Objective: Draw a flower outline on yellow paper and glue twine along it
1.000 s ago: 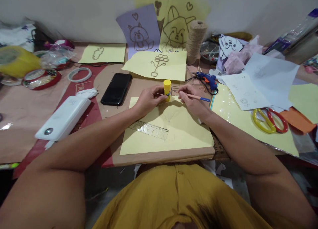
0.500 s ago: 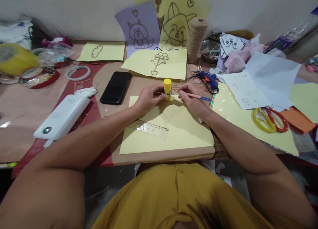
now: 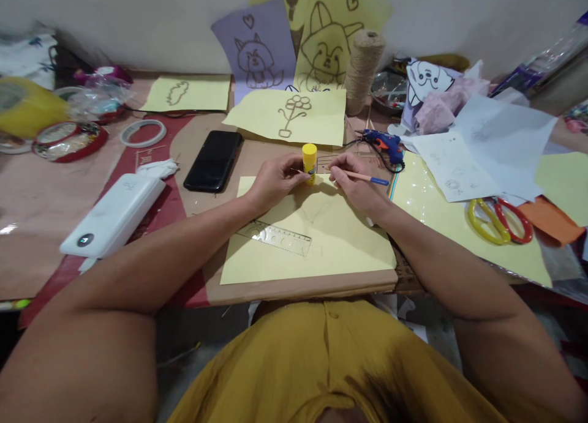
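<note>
My left hand (image 3: pixel 279 181) is closed around the lower part of a yellow glue stick (image 3: pixel 309 160), which stands upright near the far edge of a pale yellow sheet of paper (image 3: pixel 275 269). Just to its right, my right hand (image 3: pixel 356 181) pinches a pencil (image 3: pixel 367 177) with a blue end pointing right; its tip is by the glue stick. Faint pencil lines show on the sheet between my forearms. A clear ruler (image 3: pixel 282 238) lies on the sheet's left part, near my left forearm.
Left of the sheet are a black phone (image 3: pixel 214 160), a white power bank (image 3: pixel 114 216) and a tape roll (image 3: pixel 143 133). Rightward lie a blue glue gun (image 3: pixel 384 144) and scissors (image 3: pixel 500 221). Behind stand a twine spool (image 3: pixel 364 73) and a flower drawing (image 3: pixel 289 118).
Both hands hold nearly the same pose on the glue stick and pencil. The view has shifted very slightly; nothing else has visibly moved.
</note>
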The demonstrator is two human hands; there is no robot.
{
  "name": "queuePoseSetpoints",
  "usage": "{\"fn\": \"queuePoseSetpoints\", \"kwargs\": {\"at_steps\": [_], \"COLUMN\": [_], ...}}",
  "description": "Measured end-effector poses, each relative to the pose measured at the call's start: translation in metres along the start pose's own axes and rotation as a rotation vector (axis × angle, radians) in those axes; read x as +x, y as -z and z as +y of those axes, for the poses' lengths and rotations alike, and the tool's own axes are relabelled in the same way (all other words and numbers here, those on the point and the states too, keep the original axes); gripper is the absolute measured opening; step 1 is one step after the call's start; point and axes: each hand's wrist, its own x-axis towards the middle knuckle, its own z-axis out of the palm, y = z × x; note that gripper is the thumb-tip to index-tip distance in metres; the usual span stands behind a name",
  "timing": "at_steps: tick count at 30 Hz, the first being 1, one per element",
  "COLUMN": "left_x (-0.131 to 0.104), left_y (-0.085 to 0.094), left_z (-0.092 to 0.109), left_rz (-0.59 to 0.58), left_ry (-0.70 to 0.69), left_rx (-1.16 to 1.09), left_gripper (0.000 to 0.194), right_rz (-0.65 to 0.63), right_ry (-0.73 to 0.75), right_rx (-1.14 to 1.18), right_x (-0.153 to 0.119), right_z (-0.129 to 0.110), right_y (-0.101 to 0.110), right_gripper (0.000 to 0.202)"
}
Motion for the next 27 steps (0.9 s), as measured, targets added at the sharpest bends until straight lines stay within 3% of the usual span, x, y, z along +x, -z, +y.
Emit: {"fn": "queuePoseSetpoints", "kwargs": {"at_steps": [11,17,27], "left_x": [0.002,0.002,0.002], "left_y": [0.0,-0.001,-0.001], "left_z": [-0.001,-0.002,-0.001], "left_rz": [-0.015,-0.025,-0.044], "left_ry": [0.023,0.029,0.027], "left_rx": [-0.057,-0.069,-0.129], "left_gripper": [0.027,0.026,0.031], "right_rz": [-0.003,-0.006,-0.096], "right_ry": [-0.013,-0.007,-0.031], "right_rx": [-0.01,-0.134,-0.11], "right_x": [-0.002,-0.004,-0.001], "right_z": [-0.006,-0.014,-0.007], "right_y": [0.002,0.006,0.006], "right_gripper": [0.022,0.026,0.027]}}
